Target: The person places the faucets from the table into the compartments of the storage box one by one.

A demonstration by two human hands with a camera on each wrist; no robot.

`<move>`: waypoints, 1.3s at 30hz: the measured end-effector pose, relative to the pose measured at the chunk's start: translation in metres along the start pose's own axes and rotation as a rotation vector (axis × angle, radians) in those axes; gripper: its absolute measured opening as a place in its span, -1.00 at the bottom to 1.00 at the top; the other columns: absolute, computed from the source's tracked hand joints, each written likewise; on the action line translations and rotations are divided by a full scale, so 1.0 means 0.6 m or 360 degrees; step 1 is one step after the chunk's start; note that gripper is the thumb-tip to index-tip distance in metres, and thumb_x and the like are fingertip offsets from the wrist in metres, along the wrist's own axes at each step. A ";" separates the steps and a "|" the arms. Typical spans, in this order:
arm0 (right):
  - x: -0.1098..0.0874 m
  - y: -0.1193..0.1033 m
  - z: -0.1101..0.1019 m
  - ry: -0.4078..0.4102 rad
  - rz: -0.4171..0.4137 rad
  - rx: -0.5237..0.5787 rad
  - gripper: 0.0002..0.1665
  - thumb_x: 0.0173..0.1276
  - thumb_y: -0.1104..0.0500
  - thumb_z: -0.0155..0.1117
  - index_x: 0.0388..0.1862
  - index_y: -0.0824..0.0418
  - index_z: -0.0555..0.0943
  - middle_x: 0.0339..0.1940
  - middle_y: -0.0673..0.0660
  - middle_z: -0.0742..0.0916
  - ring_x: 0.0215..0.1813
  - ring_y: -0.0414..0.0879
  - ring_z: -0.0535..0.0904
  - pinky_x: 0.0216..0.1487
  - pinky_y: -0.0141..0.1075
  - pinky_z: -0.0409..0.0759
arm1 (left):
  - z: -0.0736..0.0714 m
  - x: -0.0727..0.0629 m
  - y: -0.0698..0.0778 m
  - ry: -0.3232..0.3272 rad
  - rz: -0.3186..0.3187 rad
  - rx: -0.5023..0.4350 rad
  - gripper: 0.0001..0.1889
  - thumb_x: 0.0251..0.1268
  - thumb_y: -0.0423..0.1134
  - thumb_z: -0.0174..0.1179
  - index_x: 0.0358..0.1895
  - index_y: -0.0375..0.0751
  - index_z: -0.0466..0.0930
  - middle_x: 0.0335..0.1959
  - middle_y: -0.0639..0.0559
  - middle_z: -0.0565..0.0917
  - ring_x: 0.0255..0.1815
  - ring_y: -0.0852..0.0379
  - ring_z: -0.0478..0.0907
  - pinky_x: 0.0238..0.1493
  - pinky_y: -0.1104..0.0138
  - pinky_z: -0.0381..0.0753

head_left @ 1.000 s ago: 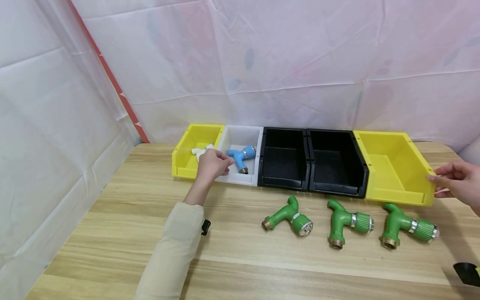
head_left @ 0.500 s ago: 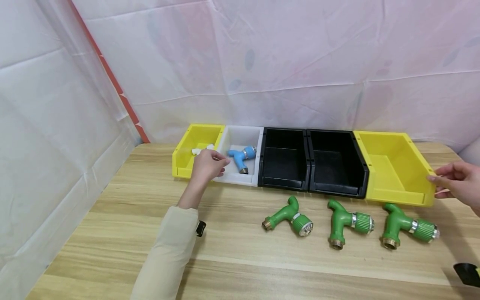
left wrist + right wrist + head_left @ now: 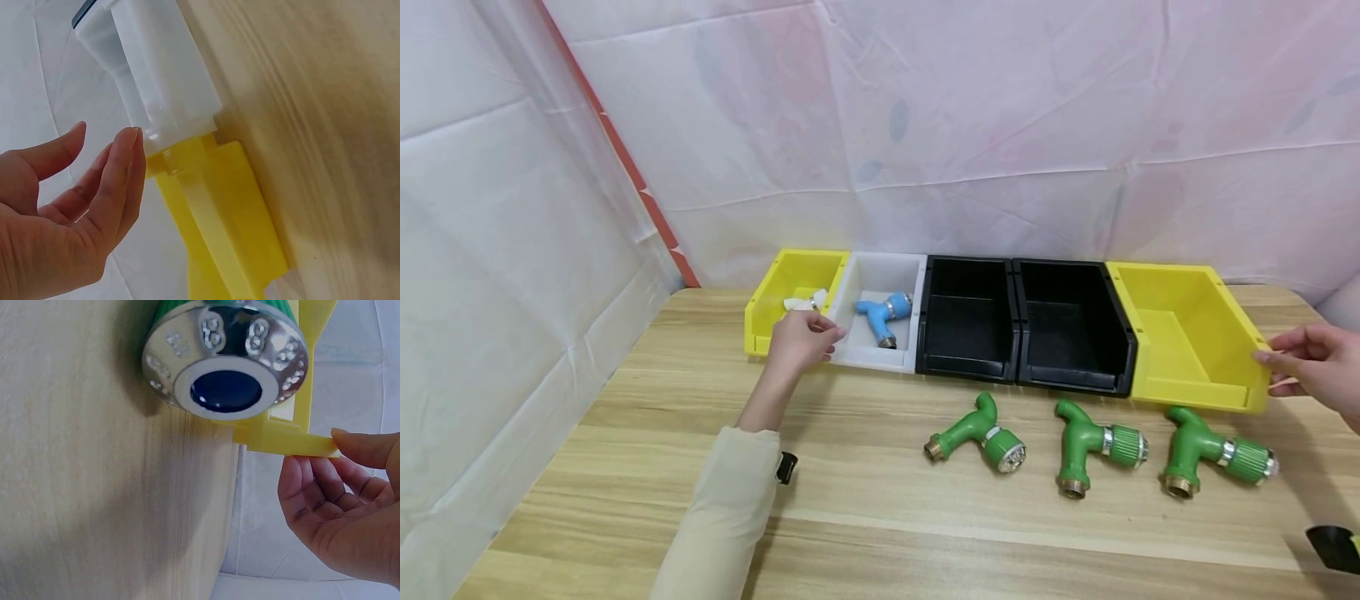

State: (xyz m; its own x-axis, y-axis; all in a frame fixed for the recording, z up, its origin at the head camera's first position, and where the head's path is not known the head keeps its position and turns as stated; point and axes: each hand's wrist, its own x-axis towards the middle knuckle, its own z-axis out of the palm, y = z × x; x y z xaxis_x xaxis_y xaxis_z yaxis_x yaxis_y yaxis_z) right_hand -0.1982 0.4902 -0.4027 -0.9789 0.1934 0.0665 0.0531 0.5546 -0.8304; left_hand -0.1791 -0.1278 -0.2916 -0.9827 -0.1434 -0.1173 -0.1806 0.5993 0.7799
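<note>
My left hand (image 3: 802, 340) is over the front of the small yellow bin (image 3: 760, 345) and the white bin (image 3: 874, 358), holding nothing. In the left wrist view its thumb stands apart from the loosely bent fingers (image 3: 119, 181). A white tap (image 3: 805, 302) lies in the small yellow bin, partly hidden by that hand. The white bin holds a blue tap (image 3: 880, 317). At the far right my right hand (image 3: 1318, 367) pinches the side rim of the large yellow bin (image 3: 1198, 393), thumb on one face and fingertips on the other.
Two black bins (image 3: 967, 367) stand in the middle of the row. Three green taps (image 3: 1078, 446) with brass threaded ends lie on the wooden table (image 3: 925, 533) in front. A pale patterned sheet (image 3: 985, 125) hangs behind the bins.
My left hand has drawn back left and toward me, away from the blue tap, uncovering more of the white bin. My right hand stays at the large yellow bin's rim.
</note>
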 end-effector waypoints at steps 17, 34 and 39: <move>0.001 -0.003 -0.002 -0.0025 0.0014 0.0057 -0.85 0.29 0.19 0.20 -0.37 -0.07 0.45 -0.62 -0.14 0.56 -0.62 -0.19 0.55 -0.63 -0.27 0.61 | 0.022 -0.023 0.005 -0.0159 0.0030 -0.0025 -0.80 0.13 -0.25 0.28 -0.26 -0.34 0.61 -0.36 -0.16 0.63 -0.38 -0.02 0.59 -0.37 0.33 0.65; -0.002 -0.007 -0.001 -0.0037 -0.0003 0.0144 -0.82 0.26 0.23 0.22 -0.39 -0.06 0.46 -0.64 -0.11 0.55 -0.65 -0.18 0.55 -0.66 -0.28 0.60 | 0.065 -0.053 0.027 -0.0335 0.0209 0.0160 -0.77 0.11 -0.18 0.30 -0.25 -0.27 0.61 -0.48 -0.02 0.61 -0.56 0.14 0.54 -0.54 0.39 0.54; -0.004 -0.010 0.000 -0.0017 -0.0028 0.0172 -0.78 0.25 0.26 0.22 -0.42 -0.08 0.48 -0.65 -0.13 0.55 -0.66 -0.20 0.53 -0.69 -0.31 0.58 | 0.079 -0.062 0.035 -0.0396 0.0249 0.0217 -0.76 0.11 -0.16 0.29 -0.25 -0.27 0.62 -0.48 0.01 0.60 -0.53 0.14 0.53 -0.51 0.37 0.52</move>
State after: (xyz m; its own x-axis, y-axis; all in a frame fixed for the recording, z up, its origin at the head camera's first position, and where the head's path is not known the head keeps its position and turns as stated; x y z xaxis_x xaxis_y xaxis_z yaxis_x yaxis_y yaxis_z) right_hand -0.1964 0.4865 -0.3980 -0.9815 0.1757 0.0762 0.0150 0.4672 -0.8840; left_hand -0.1482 -0.0727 -0.2999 -0.9759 0.1459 -0.1623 -0.0136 0.7014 0.7127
